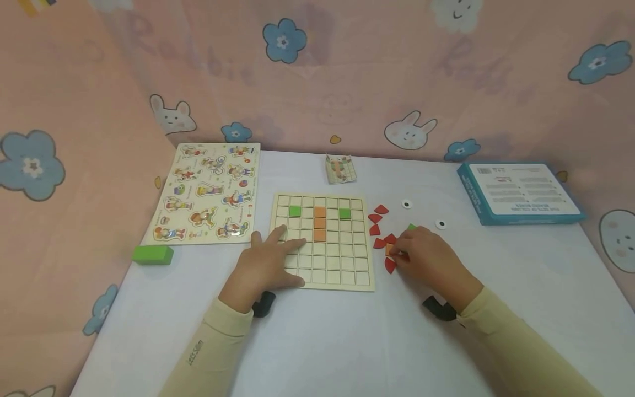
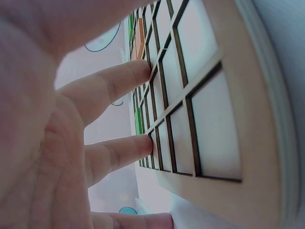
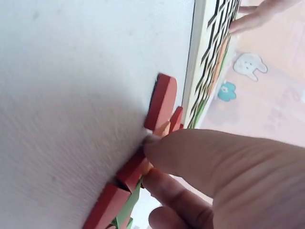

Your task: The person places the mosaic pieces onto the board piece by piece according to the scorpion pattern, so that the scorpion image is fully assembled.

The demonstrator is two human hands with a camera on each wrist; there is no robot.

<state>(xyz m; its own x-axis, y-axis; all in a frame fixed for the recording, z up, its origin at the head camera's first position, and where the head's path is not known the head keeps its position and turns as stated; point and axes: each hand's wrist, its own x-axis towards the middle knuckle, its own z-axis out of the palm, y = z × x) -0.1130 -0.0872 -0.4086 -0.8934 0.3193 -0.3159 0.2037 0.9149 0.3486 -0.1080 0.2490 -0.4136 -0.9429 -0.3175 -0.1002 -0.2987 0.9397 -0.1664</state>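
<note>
A wooden grid board (image 1: 368, 248) lies in the middle of the table, holding a column of orange square tiles (image 1: 319, 223) and two green tiles (image 1: 295, 211). My left hand (image 1: 263, 264) rests with spread fingers on its left side; in the left wrist view the fingertips (image 2: 143, 143) touch the grid. Beside the board's right edge, my right hand (image 1: 429, 256) pinches at an orange square tile (image 1: 389, 250) among red quarter-round pieces (image 1: 390, 266). In the right wrist view, red pieces (image 3: 162, 100) lie around thumb and finger, which partly hide the orange tile. A green piece (image 1: 412, 226) shows behind the hand.
Two white round pieces with black dots (image 1: 407, 204) lie to the right. A picture puzzle board (image 1: 205, 193) is at back left, a green block (image 1: 152, 255) near it. A small patterned card (image 1: 340, 169) sits at the back, a blue-edged box (image 1: 521, 193) at back right.
</note>
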